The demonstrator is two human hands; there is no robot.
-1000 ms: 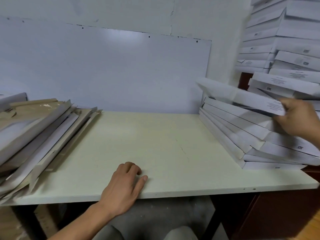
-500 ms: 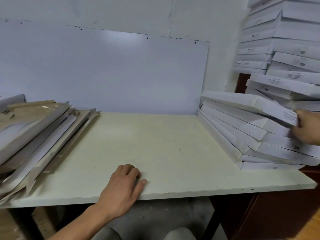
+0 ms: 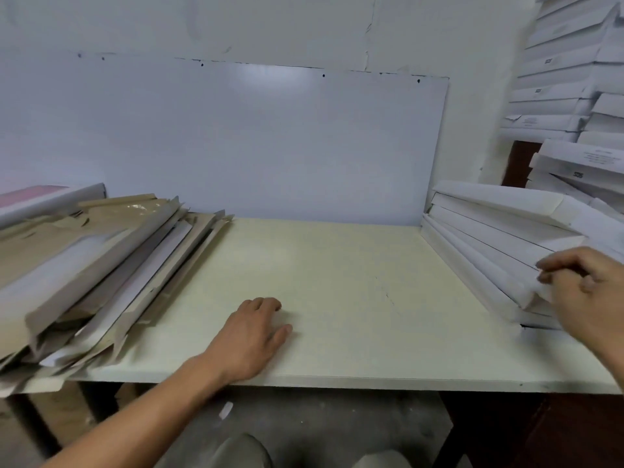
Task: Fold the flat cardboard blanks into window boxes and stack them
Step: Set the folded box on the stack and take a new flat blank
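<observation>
A slanted pile of flat cardboard blanks (image 3: 101, 265), brown and white, lies on the left of the cream table (image 3: 337, 282). On the right leans a stack of folded white boxes (image 3: 489, 244), with the top box (image 3: 499, 201) lying flat on it. My left hand (image 3: 253, 336) rests on the table near the front edge, fingers loosely bent, holding nothing. My right hand (image 3: 587, 292) is blurred at the near end of the box stack, its loosely curled fingertips at the box ends. It holds no box.
A tall stack of finished white boxes (image 3: 567, 79) rises at the far right against the wall. A white panel (image 3: 236, 140) leans behind the table. A dark wooden cabinet (image 3: 516, 160) stands behind the right stack.
My right hand has laid the white box on top of the right stack and let go, then moved down and left to the stack's near end. My left hand stayed put.
</observation>
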